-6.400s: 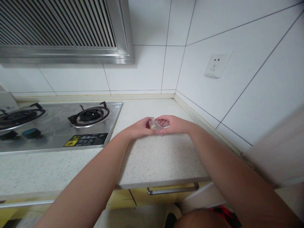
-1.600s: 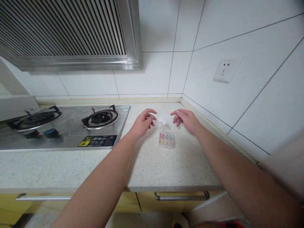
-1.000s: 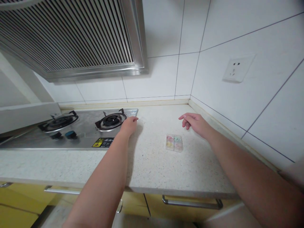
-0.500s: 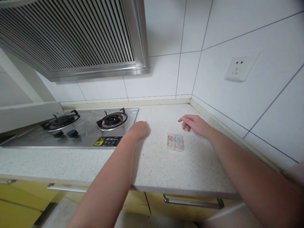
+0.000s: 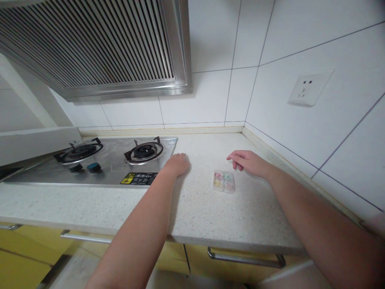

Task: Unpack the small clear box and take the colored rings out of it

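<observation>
A small clear plastic box (image 5: 224, 182) lies on the speckled countertop between my hands. It has compartments holding small pink, green, yellow and red-striped items, too blurred to name. My left hand (image 5: 178, 164) rests low at the right edge of the stove, fingers bent down and together. A faint transparent edge shows just beyond its fingertips, seemingly a thin clear plastic piece in the fingers; most of it is hidden. Behind and to the right of the box, my right hand (image 5: 245, 161) hovers with loosely curled fingers apart, holding nothing and not touching the box.
A steel gas stove (image 5: 112, 164) with two burners and two knobs occupies the left side of the countertop (image 5: 198, 216). Above it hangs a range hood (image 5: 180, 48). White tiled walls meet at the back corner, with a socket (image 5: 309, 88) on the right. Yellow drawers are below.
The whole view has shifted slightly. My left hand stays by the stove edge, and my right hand remains beside the box, a touch lower in view. The box has not moved on the counter.
</observation>
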### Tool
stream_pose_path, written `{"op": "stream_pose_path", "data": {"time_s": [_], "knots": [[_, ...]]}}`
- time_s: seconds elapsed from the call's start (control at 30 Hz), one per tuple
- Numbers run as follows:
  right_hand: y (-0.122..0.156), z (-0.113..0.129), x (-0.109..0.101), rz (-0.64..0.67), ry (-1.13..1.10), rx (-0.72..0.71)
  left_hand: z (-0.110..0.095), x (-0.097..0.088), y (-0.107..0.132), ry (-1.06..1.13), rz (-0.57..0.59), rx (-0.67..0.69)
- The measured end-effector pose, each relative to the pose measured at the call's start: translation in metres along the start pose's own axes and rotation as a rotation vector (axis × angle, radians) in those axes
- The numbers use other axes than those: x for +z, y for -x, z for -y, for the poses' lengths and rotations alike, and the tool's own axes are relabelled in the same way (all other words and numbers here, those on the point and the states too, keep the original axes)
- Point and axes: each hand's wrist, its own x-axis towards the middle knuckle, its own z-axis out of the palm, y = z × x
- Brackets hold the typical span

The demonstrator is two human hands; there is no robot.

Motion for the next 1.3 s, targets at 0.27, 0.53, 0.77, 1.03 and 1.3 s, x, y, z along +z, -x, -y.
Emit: {"op": "stream_pose_path", "data": {"time_s": [0.27, 0.53, 0.77, 1.03, 1.3], "knots": [[0.001, -0.001, 0.001, 0.06, 0.076, 0.035, -0.004, -0.001, 0.002, 0.008, 0.03, -0.058], [0.001, -0.001, -0.003, 0.005, 0.319, 0.014, -0.014, -0.01, 0.003, 0.13, -0.078, -0.042], [0.004, 0.006, 0.0, 0.207, 0.352, -0.04, -0.037, -0.01, 0.003, 0.292, -0.121, 0.183], [0.008, 0.016, 0.0, 0.388, 0.514, -0.094, -0.053, -0.009, 0.014, 0.31, -0.058, 0.417], [0.008, 0.021, 0.002, 0.391, 0.524, -0.14, -0.055, -0.01, 0.017, 0.301, -0.026, 0.514]]}}
